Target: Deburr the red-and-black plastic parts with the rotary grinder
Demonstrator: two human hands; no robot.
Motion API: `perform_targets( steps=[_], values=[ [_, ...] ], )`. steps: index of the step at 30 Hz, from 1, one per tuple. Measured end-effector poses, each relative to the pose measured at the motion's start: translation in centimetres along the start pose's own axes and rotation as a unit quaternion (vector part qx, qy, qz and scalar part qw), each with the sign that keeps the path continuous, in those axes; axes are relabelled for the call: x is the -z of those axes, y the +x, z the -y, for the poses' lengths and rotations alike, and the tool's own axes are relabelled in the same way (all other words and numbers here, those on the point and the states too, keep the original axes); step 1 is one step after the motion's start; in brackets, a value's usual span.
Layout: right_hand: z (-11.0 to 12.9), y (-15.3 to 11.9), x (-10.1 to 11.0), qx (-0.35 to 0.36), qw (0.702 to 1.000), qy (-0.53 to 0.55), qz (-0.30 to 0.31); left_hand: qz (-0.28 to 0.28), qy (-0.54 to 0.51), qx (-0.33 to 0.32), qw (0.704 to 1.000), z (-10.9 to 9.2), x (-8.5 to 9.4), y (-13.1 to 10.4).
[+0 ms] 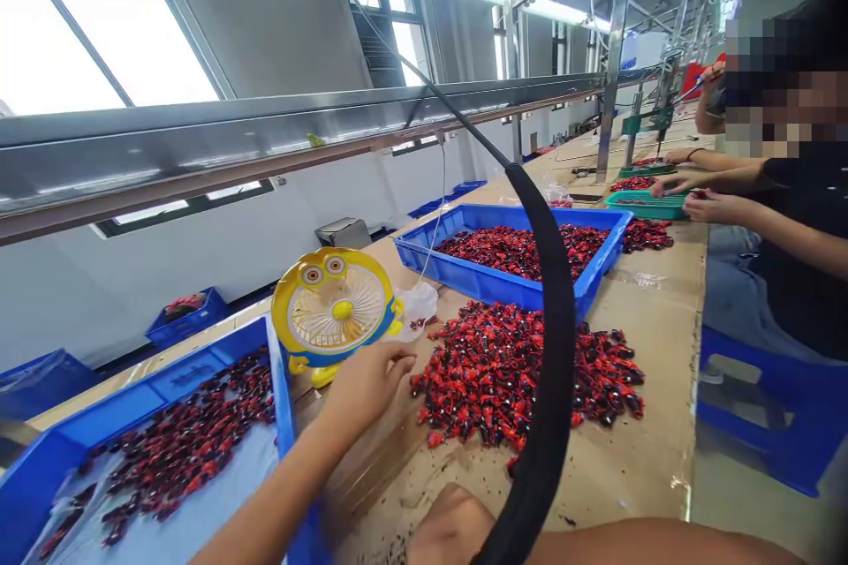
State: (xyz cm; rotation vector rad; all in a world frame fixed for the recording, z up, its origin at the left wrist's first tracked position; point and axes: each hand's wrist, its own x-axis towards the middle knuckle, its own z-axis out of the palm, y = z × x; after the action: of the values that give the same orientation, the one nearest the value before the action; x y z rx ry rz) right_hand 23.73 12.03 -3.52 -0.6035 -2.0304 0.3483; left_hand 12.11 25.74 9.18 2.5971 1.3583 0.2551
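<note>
My left hand (369,384) is over the table at the near left edge of a pile of small red-and-black parts (487,371). Its fingers curl inward, and anything between them is too small or hidden to make out. Low in the view is my right hand (451,528), slightly blurred and closed, its fingertips turned out of sight. Whatever it may hold cannot be seen. A black padded flexible tube (555,309) crosses in front of the pile and the right wrist. The pile lies loose on the cardboard-covered table (636,468).
At left stands a blue tray (282,397) with similar parts on plastic film. A yellow cartoon fan (343,309) is beyond my left hand. Behind the pile sits another blue tray (477,285) of parts. Co-workers' hands (719,207) work at a green basket (653,205); a blue stool (782,424) stands right.
</note>
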Motion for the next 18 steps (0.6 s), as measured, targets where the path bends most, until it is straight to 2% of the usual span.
perform_targets(
  steps=[2, 5, 8, 11, 14, 16, 18],
  values=[
    [-0.7, -0.1, -1.0, 0.017, 1.000, 0.009, 0.001, -0.001, 0.023, 0.046, 0.999, 3.0, 2.3, -4.9],
    [-0.7, -1.0, -2.1, 0.049, 0.998, 0.033, -0.005, -0.021, 0.050, 0.153, 0.987, 7.3, 4.8, -12.9],
    [0.4, -2.2, -1.7, 0.059, 0.996, 0.048, -0.035, -0.039, 0.061, 0.250, 0.966, 10.7, 5.6, -20.5],
    [1.1, -2.1, 0.1, 0.071, 0.995, 0.051, -0.050, -0.023, 0.064, 0.339, 0.938, 13.1, 5.0, -26.3],
    [1.5, -0.9, 1.8, 0.085, 0.994, 0.044, -0.061, 0.024, 0.042, 0.392, 0.919, 14.6, 3.7, -29.3],
    [2.1, -0.1, 2.5, 0.097, 0.994, 0.031, -0.051, 0.046, 0.019, 0.391, 0.919, 14.8, 2.6, -29.6],
    [2.9, 0.2, 2.7, 0.106, 0.993, 0.017, -0.040, 0.056, -0.002, 0.372, 0.926, 14.5, 1.6, -28.8]
  ],
)
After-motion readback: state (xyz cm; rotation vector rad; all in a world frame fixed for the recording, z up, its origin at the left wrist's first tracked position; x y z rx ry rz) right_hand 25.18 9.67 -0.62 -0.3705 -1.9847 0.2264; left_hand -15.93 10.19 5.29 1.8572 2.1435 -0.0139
